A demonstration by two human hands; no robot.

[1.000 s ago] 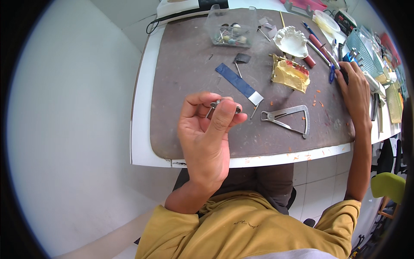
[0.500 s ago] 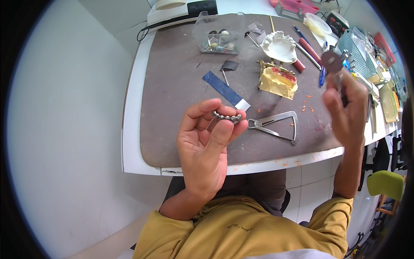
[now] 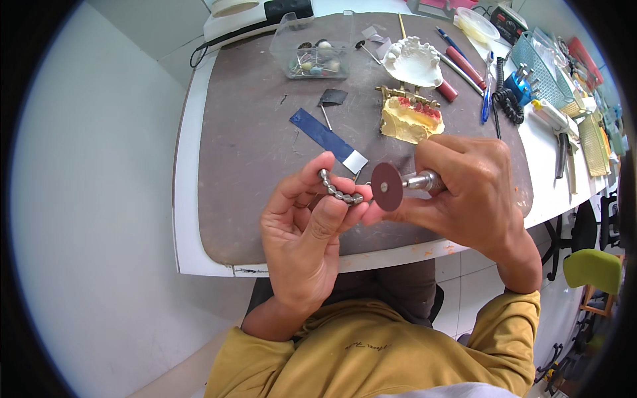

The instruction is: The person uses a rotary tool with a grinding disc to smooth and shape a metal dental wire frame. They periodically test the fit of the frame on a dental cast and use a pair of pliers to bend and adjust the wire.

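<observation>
Containers: a clear plastic box (image 3: pixel 308 30) stands at the far side of the table (image 3: pixel 229 159) with its lid raised; inside lies a loose heap of small mounted tools (image 3: pixel 324 64), thin metal shanks with rounded heads, among them white, cream, blue and dark ones. A light-blue mesh basket (image 3: pixel 543 78) at the right holds clear plastic packaging, its contents too crowded to identify. Just in front of it, a blue holder (image 3: pixel 515 86) carries several upright metal pieces. A pale yellow basket (image 3: pixel 592 151) sits nearer the right edge; what it contains cannot be told. Workpiece: a curved metal row of bead-like units (image 3: pixel 338 192) is pinched in the left hand (image 3: pixel 306 211). The thumb bears on its near side close to the middle, the index fingertip is at its upper left end, and the other fingers lie behind and under its right end. The right hand (image 3: pixel 468 192) has its fingers closed around a metal handpiece (image 3: pixel 426 182) fitted with a brown disc (image 3: pixel 387 187). The disc stands near the row's right end; contact between them cannot be confirmed.
</observation>
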